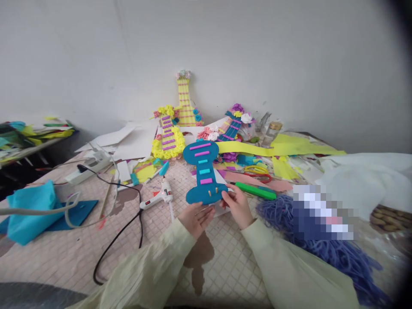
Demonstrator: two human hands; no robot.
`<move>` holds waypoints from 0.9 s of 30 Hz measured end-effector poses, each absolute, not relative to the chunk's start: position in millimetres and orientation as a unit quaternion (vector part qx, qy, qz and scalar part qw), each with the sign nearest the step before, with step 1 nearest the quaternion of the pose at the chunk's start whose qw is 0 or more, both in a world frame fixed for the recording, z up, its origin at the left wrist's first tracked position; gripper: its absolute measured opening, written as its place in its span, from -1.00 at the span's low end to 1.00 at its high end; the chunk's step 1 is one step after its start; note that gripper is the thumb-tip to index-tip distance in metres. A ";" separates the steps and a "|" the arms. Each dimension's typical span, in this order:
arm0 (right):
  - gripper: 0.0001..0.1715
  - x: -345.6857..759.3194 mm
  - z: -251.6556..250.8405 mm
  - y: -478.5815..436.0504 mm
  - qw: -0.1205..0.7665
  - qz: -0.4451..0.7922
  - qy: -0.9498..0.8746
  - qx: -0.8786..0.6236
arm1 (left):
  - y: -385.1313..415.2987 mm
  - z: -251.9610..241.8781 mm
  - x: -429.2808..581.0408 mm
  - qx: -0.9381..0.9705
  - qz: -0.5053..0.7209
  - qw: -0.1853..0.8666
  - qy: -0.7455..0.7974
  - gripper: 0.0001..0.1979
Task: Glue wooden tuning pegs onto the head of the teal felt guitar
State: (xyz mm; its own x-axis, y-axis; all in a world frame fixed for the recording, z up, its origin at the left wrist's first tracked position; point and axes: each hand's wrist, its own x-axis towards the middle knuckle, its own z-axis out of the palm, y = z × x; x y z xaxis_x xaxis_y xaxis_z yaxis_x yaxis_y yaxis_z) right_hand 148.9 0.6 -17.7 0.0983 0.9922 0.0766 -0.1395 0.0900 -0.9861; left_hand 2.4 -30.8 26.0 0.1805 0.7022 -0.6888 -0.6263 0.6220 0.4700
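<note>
In front of me is a dark blue cutout (pixel 205 168), wide and rounded at both ends with a narrow middle. Purple and light blue strips cross it, and two small beige pieces sit near its lower end. My right hand (pixel 238 207) pinches its lower right edge between thumb and fingers. Just under the lower edge, my left hand (pixel 197 219) is open, palm turned up and fingers stretched; whether its thumb touches the cutout I cannot tell. A white glue gun (pixel 159 195) lies left of the cutout. To the right lies a green-handled cutter (pixel 255 190).
Decorated yellow craft pieces (pixel 185 101) stand against the wall. Red-handled scissors (pixel 259 176) and paper scraps lie behind. A bundle of purple-blue cord (pixel 322 249) fills the right. At left are a power strip (pixel 88 169), a black cable (pixel 112 238) and blue sheets (pixel 32 210).
</note>
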 end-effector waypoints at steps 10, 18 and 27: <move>-0.54 161.7 -29.8 2.2 0.495 0.419 -0.526 -0.551 | -73.3 16.0 -77.5 0.489 0.376 0.602 0.507 -0.65; -0.65 185.8 15.9 -34.5 0.488 0.223 -0.572 -0.621 | -15.1 0.3 -161.3 0.693 0.138 0.006 0.708 -0.51; -0.60 147.4 7.1 -115.4 0.369 0.485 -0.625 -0.488 | -21.0 -0.7 -158.8 0.693 0.147 0.022 0.705 -0.82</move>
